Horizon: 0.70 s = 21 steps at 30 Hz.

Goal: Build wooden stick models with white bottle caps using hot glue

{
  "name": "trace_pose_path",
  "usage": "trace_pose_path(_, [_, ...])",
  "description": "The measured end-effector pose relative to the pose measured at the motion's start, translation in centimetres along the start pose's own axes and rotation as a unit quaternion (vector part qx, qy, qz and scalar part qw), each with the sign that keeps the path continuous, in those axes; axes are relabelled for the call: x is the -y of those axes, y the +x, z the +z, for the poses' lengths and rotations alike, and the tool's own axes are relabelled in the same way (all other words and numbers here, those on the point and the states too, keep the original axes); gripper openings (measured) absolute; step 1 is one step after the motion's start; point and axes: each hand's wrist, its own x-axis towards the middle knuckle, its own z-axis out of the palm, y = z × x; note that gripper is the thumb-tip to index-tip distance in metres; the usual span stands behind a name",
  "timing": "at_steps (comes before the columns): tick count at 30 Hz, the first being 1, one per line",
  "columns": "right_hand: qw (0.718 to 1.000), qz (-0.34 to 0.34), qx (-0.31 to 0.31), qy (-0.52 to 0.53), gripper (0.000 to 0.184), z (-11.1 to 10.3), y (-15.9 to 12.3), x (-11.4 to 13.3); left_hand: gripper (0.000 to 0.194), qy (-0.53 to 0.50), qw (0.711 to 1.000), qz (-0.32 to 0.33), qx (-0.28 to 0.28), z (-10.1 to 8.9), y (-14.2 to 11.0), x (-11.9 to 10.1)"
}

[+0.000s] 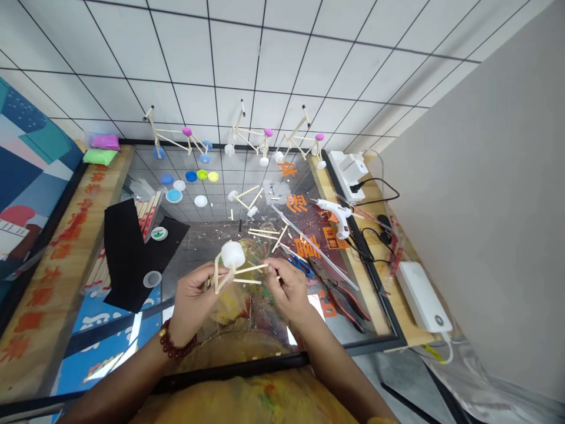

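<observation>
My left hand [196, 297] grips a small frame of pale wooden sticks [225, 281] by its near left corner, above the glass tabletop. A round white cap [233, 254] sits on the top of this frame. On the right, my right hand [286, 288] is closed, thumb against fingers, around the end of one of the frame's sticks. Beyond my hands lies another stick piece [242, 200] with white caps on it. Several loose wooden sticks [265, 233] are scattered to the right of it.
White glue gun [333, 215], pliers [342, 294] and blue-handled scissors [300, 265] lie on the right. Along the back stand stick bicycle models [176, 132]. Coloured caps [191, 176], black sheets [126, 247] and bundled sticks [148, 212] are at left. A power strip [346, 171] stands back right.
</observation>
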Motion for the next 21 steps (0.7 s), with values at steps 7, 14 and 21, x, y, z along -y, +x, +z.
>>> trace_pose_path(7, [0.994, -0.006, 0.066, 0.084, 0.014, -0.6, 0.5, -0.2, 0.007, 0.142, 0.964, 0.192, 0.113, -2.6, 1.9, -1.0])
trace_pose_path(14, [0.991, -0.046, 0.103, 0.073, 0.017, 0.0, 0.0, -0.8, 0.019, 0.310, 0.829, 0.428, 0.184, -4.0, 2.1, -2.5])
trace_pose_path(21, [0.978, 0.116, 0.081, 0.156, 0.022, -0.6, 0.4, -0.1, 0.020, 0.314, 0.797, 0.495, 0.144, -3.6, 2.0, -3.0])
